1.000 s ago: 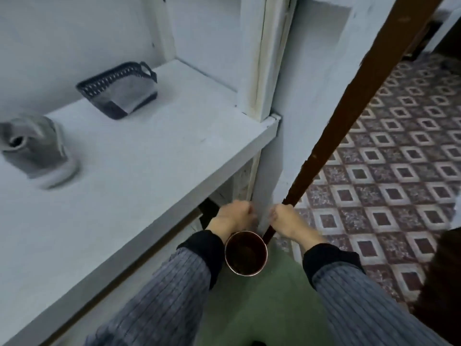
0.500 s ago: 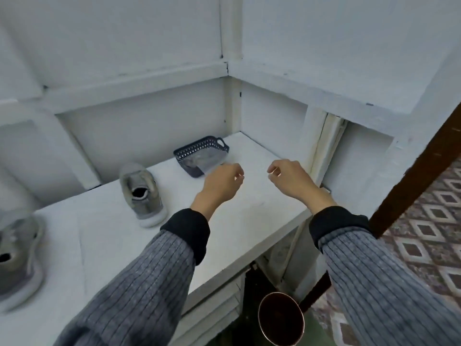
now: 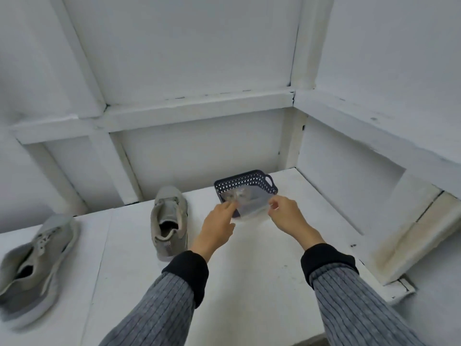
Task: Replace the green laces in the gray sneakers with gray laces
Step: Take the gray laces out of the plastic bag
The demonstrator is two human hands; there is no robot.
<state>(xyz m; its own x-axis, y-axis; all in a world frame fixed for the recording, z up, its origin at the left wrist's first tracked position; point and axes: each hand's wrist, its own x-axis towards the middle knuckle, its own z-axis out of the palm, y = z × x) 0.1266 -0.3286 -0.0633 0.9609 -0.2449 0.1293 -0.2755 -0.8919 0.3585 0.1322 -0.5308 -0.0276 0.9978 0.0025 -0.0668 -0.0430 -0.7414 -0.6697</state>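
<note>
You have open white tabletop between the nearer gray sneaker and the right wall. The dark perforated plastic basket blocks the back corner; the second gray sneaker crowds the left edge.

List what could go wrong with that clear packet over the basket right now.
1. Both hands, left and right, seem to pinch only the edges of the clear plastic packet; a thin grip could slip.
2. The packet hangs partly over the dark basket; lifting it may drag or tip the basket.
3. The nearer gray sneaker stands beside the left forearm and may get knocked.
</note>
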